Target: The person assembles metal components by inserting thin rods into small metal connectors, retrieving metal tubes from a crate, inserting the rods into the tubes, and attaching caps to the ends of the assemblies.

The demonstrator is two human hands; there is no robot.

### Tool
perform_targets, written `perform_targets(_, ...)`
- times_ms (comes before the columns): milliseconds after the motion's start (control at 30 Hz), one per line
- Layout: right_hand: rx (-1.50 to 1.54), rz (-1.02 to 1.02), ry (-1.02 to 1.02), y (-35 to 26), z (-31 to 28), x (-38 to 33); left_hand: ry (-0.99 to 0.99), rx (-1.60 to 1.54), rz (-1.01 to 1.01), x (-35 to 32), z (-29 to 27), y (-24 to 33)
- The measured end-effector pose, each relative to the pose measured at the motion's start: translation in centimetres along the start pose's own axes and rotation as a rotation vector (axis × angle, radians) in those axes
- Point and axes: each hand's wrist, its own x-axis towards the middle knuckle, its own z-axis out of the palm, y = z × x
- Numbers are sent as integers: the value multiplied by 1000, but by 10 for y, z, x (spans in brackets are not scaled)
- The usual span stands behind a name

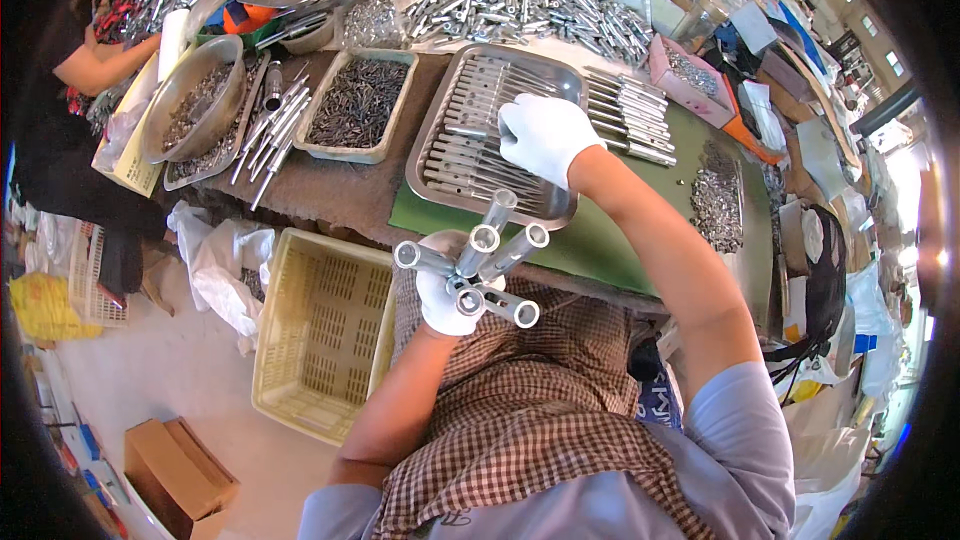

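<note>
Both hands wear white knit cloth gloves – left hand, right hand. The bright silver metal tubes are smooth and glossy. The shallow rectangular steel tray has a dull brushed sheen. The green table mat is matt. The pale yellow slotted plastic basket is semi-matt – the brown-and-white checked apron is woven cloth.

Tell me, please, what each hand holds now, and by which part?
The left hand grips a bunch of metal tubes by their lower ends, open ends fanning outward. The right hand reaches into the metal tray; its grip is hidden.
</note>
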Motion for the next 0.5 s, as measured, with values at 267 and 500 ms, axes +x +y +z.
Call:
perform_targets(267,15,219,37,19,-53,-90,-3,-195,81,-5,-13,3)
perform_targets(500,-100,426,-85,71,-26,-173,-5,-680,-190,-3,-8,13)
